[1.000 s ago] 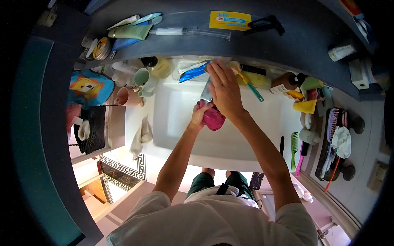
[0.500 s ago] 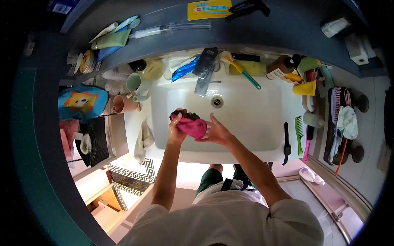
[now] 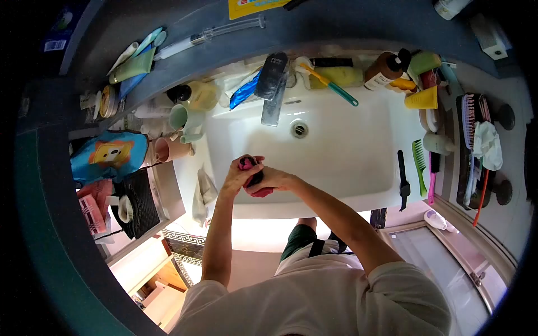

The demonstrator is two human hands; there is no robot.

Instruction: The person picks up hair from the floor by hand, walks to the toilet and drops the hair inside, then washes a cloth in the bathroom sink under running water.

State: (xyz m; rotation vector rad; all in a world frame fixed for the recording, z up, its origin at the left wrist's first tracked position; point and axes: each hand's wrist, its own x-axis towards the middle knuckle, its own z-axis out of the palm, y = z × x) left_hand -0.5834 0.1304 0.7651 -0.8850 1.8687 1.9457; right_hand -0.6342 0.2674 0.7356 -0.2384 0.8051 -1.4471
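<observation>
Over the front left of the white sink [image 3: 358,140], a crumpled pink cloth [image 3: 261,192] with a dark patterned part is bunched between both hands. My left hand [image 3: 237,175] closes round its left side and top. From the right, my right hand [image 3: 272,179] wraps the same bundle, its fingers tight against it. Pink fabric pokes out below the hands and a darker bit shows between them. Most of the cloth is hidden by my fingers, so its exact kind does not show. Behind the hands lies the drain [image 3: 299,129].
A faucet [image 3: 273,92] rises at the back. Bottles, a yellow tube [image 3: 421,98] and a green-handled brush [image 3: 336,89] line the rear edge. At right lie a black watch [image 3: 403,182] and a green comb [image 3: 419,162]; a pale rag [image 3: 204,193] hangs at left.
The pink cloth, spread between the hands before, is now squeezed into a compact bundle. My right hand has moved left and closed on it. The camera view has shifted slightly.
</observation>
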